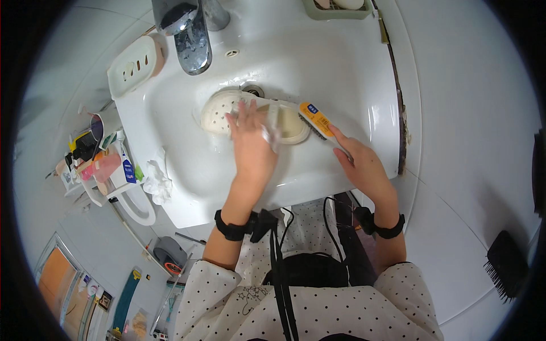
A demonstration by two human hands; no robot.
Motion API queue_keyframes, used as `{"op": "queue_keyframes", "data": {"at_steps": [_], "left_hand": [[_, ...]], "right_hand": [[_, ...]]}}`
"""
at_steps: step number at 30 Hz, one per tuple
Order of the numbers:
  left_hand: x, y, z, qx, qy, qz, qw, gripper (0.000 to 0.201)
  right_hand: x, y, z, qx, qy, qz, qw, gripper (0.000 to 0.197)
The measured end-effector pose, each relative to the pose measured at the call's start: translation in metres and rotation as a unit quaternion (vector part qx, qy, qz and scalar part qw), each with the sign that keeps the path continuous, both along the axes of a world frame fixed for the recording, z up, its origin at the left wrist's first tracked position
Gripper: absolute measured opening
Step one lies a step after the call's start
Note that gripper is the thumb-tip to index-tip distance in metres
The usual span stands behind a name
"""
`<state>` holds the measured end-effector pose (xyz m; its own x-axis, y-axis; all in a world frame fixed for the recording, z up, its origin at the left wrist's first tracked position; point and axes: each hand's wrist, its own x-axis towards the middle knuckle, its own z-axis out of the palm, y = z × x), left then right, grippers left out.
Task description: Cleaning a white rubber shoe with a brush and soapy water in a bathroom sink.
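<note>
A cream clog with a holed toe lies on its sole in the white sink, its toe to the left. My left hand lies over its upper, fingers stretched and slightly apart; motion blurs them. Something whitish and shiny shows beside the thumb side of that hand, too smeared to name. My right hand grips the handle of a scrub brush with a yellow label. Its dark bristles face down and left, close to the clog's heel; whether they touch is unclear.
A chrome faucet overhangs the back left of the basin. A white soap dish sits on the left rim, a green one at the back. A crumpled white cloth or bag hangs at the left edge. A black hairbrush is at far right.
</note>
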<state>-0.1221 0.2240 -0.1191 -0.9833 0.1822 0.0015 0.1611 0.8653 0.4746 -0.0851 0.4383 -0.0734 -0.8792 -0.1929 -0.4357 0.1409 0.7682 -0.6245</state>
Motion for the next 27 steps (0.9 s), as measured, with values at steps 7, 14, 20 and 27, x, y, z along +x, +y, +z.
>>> {"op": "queue_keyframes", "data": {"at_steps": [7, 14, 20, 27], "left_hand": [[0.010, -0.028, 0.000, 0.191, -0.053, -0.129, 0.972, 0.026], [-0.011, -0.061, -0.012, 0.098, -0.073, -0.061, 0.991, 0.073], [-0.022, -0.076, -0.030, 0.063, -0.080, -0.080, 0.992, 0.072], [-0.027, -0.067, -0.035, 0.089, -0.058, -0.074, 0.992, 0.070]], "right_hand": [[-0.002, 0.004, 0.008, 0.000, 0.052, -0.101, 0.994, 0.045], [-0.002, -0.028, 0.028, 0.015, 0.092, 0.084, 0.992, 0.041], [-0.029, -0.031, -0.002, 0.145, 0.128, 0.179, 0.965, 0.034], [-0.044, -0.074, -0.032, 0.083, 0.127, 0.217, 0.964, 0.039]]}}
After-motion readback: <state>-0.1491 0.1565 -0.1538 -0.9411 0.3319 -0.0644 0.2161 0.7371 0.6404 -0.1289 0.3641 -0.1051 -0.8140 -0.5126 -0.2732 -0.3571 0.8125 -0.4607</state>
